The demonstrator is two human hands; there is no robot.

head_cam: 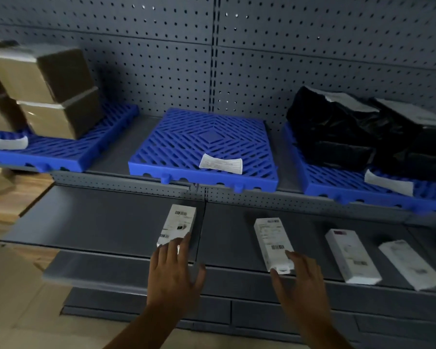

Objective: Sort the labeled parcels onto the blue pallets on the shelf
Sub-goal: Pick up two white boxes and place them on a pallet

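A person faced a grey shelf [98, 220] where four white labeled boxes lay in a row below three blue pallets. The left hand [173, 275] lay open, fingertips touching the near end of the leftmost box [178, 224]; the right hand [298, 280] was open too, curling round the end of the second box [273, 244], not yet gripping. The middle pallet [204, 144] held only a paper slip [220, 164]. Pinching each box across its narrow sides would likely lift it squarely.
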